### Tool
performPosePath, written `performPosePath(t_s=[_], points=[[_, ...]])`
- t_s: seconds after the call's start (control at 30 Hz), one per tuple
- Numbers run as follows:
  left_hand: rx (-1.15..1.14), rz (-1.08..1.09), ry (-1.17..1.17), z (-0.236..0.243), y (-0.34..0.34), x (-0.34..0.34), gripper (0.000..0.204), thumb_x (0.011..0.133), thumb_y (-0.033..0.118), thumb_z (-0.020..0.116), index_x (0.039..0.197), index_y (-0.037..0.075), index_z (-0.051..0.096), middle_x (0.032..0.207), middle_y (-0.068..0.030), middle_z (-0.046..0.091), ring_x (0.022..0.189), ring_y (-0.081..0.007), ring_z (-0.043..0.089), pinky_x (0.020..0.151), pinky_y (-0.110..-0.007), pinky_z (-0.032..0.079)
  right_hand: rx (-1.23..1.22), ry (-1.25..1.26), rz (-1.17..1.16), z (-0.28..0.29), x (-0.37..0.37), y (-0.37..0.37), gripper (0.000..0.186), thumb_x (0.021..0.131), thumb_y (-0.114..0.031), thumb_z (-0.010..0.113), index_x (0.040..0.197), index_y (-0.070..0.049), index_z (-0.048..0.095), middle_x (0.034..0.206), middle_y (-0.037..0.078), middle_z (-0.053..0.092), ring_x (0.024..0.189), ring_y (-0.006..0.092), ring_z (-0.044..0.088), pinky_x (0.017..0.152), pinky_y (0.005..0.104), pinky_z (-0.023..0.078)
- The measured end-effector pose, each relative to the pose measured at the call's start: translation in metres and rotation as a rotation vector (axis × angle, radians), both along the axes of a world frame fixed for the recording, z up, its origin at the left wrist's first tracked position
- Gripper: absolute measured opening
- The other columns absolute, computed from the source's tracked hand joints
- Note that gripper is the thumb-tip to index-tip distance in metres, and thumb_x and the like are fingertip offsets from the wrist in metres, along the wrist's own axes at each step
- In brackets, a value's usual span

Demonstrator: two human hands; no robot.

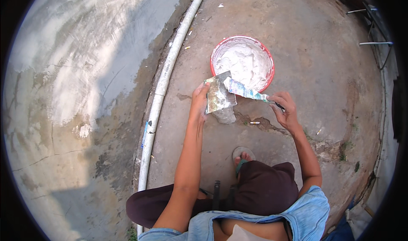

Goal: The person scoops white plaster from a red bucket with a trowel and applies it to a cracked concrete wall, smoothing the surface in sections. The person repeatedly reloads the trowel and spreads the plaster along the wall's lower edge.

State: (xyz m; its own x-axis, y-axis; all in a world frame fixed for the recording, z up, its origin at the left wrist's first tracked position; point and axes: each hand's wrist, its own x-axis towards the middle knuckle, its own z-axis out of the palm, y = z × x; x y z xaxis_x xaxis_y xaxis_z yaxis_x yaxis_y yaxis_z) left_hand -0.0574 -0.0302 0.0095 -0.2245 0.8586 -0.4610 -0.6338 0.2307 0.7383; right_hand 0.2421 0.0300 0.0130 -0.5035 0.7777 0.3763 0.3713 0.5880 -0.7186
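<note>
My left hand grips the left edge of a flat, smeared rectangular plate, its fingers partly hidden behind it. In my right hand is a putty knife with a paint-stained blade, its handle reaching into my curled fingers. The blade's tip carries white paste and lies at the plate's right edge; whether it touches the plate I cannot tell. Just beyond both tools stands a round red basin holding a mound of white putty. The plate's top corner overlaps the basin's near rim in view.
A long white pipe runs along the ground at the left, beside a wall patched with white. Below the plate is a grey stone-like lump, with a crack in the concrete to its right. My sandalled foot rests nearer me.
</note>
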Motion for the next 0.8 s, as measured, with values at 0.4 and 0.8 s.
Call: performPosePath(t_s=[0.4,0.8], points=[[0.029,-0.001,-0.024,-0.001,0.011,0.005,0.037,0.104,0.018,0.043,0.129,-0.008,0.05,0.116,-0.0168,0.066,0.096,-0.0216,0.069,0.084,-0.035,0.059,-0.227,0.285,-0.072,0.006,-0.019,-0.008,0.027,0.082,0.0,0.07,0.109,-0.005,0.068,0.106,0.011,0.067,0.104,0.0243,0.06,0.09,0.0352,0.047],[0.082,0.143,0.086,0.013,0.002,-0.016,0.034,0.104,0.02,0.046,0.125,-0.006,0.053,0.114,-0.0146,0.066,0.096,-0.0195,0.069,0.083,-0.034,0.059,-0.233,0.012,-0.117,-0.029,0.014,-0.003,0.028,0.084,-0.001,0.066,0.111,-0.005,0.068,0.105,0.014,0.065,0.098,0.0295,0.06,0.088,0.0369,0.046]])
